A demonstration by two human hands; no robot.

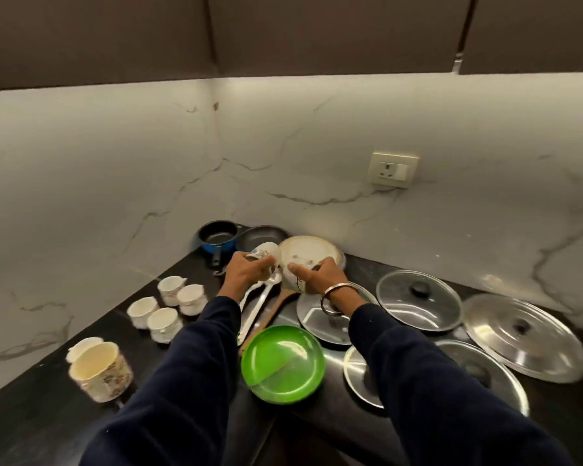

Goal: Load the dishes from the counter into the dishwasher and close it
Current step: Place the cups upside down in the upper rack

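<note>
Above the black worktop (31,408), the left hand (246,271) grips a tilted patterned cup (263,253), and just beside it the right hand (320,275) clasps a second white cup (292,282). Four small cups (169,306) stand left of the left hand. Below the hands lie a green plate (283,363) and long spoons (260,304); to the right rest several pan lids (418,299).

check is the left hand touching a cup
Touching. The head view shows the left hand with fingers curled round a tilted cup, lifted above the counter.
</note>
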